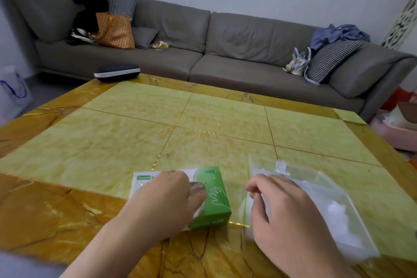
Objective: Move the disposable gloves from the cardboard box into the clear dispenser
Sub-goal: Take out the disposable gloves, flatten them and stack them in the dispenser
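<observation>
Green glove box (212, 196) on desk (135, 142) is covered by left hand (167, 201), fingers curled into its opening. Clear dispenser (316, 196) just beside; its near edge is pinched by right hand (284, 214).

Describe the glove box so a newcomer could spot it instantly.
On the yellow tiled table, near its front edge, the left hand rests on the green and white cardboard box. A white hand outline marks it; the clear plastic dispenser beside it is colourless.

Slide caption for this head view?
Left hand rests on green glove box; right hand touches clear dispenser on yellow table.
</observation>
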Demonstrator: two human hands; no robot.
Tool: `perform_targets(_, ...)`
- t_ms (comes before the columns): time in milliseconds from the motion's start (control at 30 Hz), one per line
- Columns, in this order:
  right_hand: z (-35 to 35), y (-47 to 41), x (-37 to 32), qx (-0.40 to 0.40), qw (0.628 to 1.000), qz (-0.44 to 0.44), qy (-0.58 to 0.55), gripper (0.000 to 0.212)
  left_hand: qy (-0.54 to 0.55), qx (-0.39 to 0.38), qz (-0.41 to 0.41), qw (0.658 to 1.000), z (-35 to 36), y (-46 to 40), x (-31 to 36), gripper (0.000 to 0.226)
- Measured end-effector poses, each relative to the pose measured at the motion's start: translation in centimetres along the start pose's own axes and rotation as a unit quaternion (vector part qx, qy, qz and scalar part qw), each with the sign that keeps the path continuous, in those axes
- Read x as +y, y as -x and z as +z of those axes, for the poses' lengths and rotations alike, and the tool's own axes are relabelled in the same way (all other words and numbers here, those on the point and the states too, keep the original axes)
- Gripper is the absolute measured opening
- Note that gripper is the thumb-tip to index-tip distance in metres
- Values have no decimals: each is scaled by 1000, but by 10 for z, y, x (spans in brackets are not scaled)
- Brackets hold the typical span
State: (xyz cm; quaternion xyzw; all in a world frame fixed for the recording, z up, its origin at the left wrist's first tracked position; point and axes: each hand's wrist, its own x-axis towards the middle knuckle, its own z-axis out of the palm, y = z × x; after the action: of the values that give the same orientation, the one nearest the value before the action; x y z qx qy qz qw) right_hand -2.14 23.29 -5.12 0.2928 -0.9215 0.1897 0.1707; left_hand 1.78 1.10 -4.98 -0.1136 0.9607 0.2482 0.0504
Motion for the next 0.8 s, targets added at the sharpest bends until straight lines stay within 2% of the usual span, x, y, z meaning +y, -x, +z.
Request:
perform_targets(67,-2,1,-3,4,999,-32,12,35,21,65,2,998,-7,-2,-1,42)
perform_targets(200,12,6,-18,-119,983,-123,67,60,84,137,38,986,-20,2,1,3)
perform_targets(233,20,7,-20,-138,976,-146,86,60,99,138,44,985,-20,2,0,10)
perform_targets(300,35,10,-23,-134,970,-168,109,42,145,154,58,976,-22,0,-4,22)
perform_targets(400,44,11,-21,-121,975,-158,97,47,188,183,66,963,-27,-2,-7,25)
perform_targets(467,43,12,-23,-117,975,-160,98,45,141,142,65,978,-25,0,-7,24)
perform_targets(533,40,11,-27,-102,973,-173,114,39,48,108,50,992,-15,0,-8,17)
perform_targets(600,40,10,-28,-116,973,-163,117,50,6,125,24,992,-8,-3,-9,18)
perform_targets(700,43,11,-26,-102,974,-168,116,45,90,186,1,978,-13,-8,-7,16)
perform_targets(800,48,13,-24,-88,975,-170,113,41,239,255,-4,937,-30,-4,-6,14)
